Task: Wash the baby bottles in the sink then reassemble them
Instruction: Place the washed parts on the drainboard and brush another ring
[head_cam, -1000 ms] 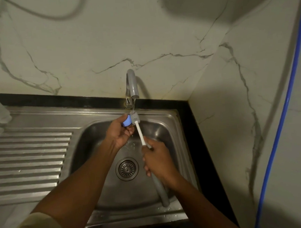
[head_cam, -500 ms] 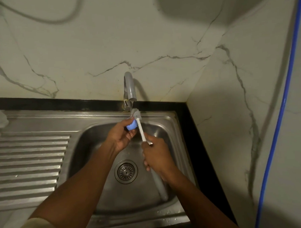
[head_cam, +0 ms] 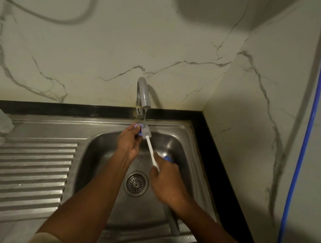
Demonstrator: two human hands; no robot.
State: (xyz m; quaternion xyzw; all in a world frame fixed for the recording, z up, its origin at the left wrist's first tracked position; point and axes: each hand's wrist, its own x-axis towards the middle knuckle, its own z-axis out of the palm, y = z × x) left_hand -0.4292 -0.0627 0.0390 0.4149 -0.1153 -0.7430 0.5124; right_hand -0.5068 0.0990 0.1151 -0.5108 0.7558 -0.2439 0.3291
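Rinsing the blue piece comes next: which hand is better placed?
Left hand, probably: it grips the blue piece under the tap, while the right hand holds the brush lower down.

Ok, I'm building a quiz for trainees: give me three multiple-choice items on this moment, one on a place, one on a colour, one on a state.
1. Where is the brush head? A) tucked inside the right hand B) under the tap, against the piece in the left hand C) far left of both hands
2. What colour is that piece? A) red B) green C) blue
3. The right hand is A) gripping the brush handle B) flat and open C) turning the tap
Answers: 1 B, bristles sit just below the tap; 2 C, blue shows beside the brush head; 3 A, its fingers curl round the white handle.
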